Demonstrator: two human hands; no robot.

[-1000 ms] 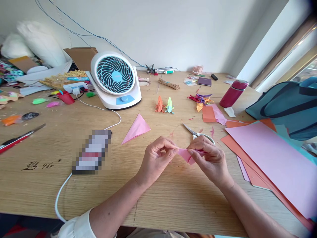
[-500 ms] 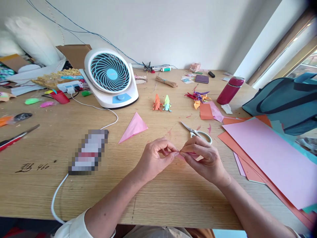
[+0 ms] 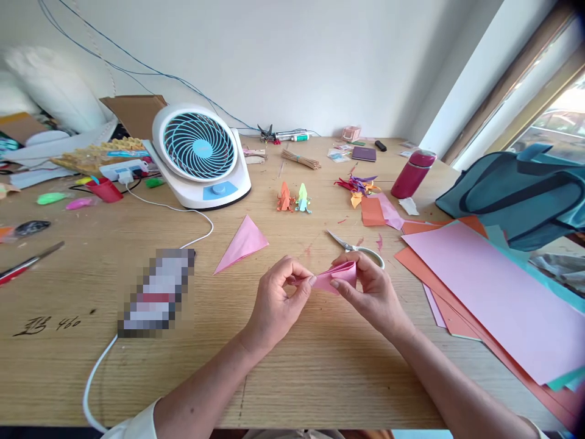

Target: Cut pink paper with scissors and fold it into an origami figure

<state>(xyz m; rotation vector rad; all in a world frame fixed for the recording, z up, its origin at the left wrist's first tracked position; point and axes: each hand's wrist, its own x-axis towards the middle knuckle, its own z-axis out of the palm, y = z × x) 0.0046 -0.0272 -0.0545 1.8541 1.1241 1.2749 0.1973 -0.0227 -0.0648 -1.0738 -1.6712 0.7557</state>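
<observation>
Between my two hands is a piece of folded pink paper (image 3: 336,277), held a little above the table. My left hand (image 3: 280,296) pinches its left tip between thumb and fingers. At the other end, my right hand (image 3: 372,292) grips the paper, thumb in front and fingers behind. Scissors (image 3: 354,247) with pale handles lie just beyond my right hand. A pink paper triangle (image 3: 242,244) rests on the table past my left hand. Farther back stand two small folded paper figures, an orange one (image 3: 285,198) and a green one (image 3: 303,199).
Sheets of pink paper (image 3: 493,286) and other colours are stacked at the right, near a teal bag (image 3: 516,195). A red bottle (image 3: 414,175) stands behind. To the left are a white fan (image 3: 201,152) and a blurred phone (image 3: 158,292) on a cable.
My right hand has turned and shifted along the pink paper, so more of its folded layers show. My left hand keeps its pinch. The whole view has shifted slightly.
</observation>
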